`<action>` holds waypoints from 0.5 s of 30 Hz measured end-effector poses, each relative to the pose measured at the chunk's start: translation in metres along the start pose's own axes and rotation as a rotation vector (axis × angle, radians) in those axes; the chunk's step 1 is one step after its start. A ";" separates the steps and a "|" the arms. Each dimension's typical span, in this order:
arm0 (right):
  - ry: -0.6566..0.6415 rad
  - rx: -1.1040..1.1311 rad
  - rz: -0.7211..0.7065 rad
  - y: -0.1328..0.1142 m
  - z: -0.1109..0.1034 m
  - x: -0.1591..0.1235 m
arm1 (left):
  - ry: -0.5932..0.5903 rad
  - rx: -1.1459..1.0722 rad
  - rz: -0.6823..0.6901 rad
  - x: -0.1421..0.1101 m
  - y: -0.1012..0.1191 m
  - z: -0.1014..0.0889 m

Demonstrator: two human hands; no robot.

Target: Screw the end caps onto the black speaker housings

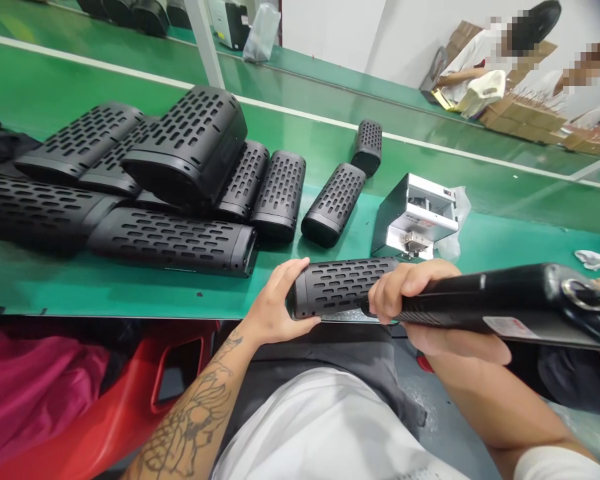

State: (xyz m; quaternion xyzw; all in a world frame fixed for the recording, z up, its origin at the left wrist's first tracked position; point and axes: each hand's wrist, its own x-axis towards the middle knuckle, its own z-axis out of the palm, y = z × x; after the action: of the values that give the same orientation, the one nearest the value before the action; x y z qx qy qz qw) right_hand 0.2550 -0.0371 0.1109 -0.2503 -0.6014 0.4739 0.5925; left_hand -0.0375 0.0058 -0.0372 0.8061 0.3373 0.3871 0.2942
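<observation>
My left hand (275, 303) is half open in a C-shape, thumb and fingers curved around the left end of a black casing (345, 287), which lies lengthwise on the near edge of the green bench (220, 297). My right hand (420, 283) is closed firmly around a black tool (480, 303), held nearly level, its narrow end at the casing's right part; my fingers hide whether the 2 touch there. Below, I see my white shirt (330, 427) and the drawing on my left forearm (195, 413), with a red chair (125, 413) and magenta cloth (35, 393) off to my left.

Beyond my left hand sits a pile of slotted casings (190, 140), some lying on others. Between that pile and a white metal device (420, 217), 2 slotted casings stand apart from the pile, a nearer casing (333, 203) and a farther casing (369, 147), close together. A white scrap (591, 260) lies to the device's right.

Past the white strip (300, 114) are more black casings (150, 17) at far left, a clear bag (261, 33), and at far right a person in white (475, 53) behind cardboard boxes (520, 119)
</observation>
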 end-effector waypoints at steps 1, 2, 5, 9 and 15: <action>0.021 0.029 -0.037 0.004 0.005 0.001 | 0.000 0.000 0.000 0.000 0.000 0.000; 0.037 0.052 -0.062 0.007 0.010 0.001 | -0.001 0.000 0.000 0.001 0.000 -0.001; 0.070 0.066 -0.072 0.012 0.018 0.001 | -0.004 0.004 0.000 0.001 0.002 -0.002; 0.166 0.015 -0.137 0.001 0.004 0.004 | 0.015 0.024 0.002 -0.002 0.003 0.000; 0.524 -0.329 -0.384 -0.011 -0.088 0.045 | 0.054 0.056 0.050 -0.005 0.000 0.006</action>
State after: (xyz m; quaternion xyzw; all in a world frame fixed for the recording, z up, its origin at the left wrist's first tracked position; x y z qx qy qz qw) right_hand 0.3334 0.0215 0.1283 -0.3380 -0.5332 0.1706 0.7565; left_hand -0.0354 0.0005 -0.0424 0.8115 0.3356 0.4063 0.2525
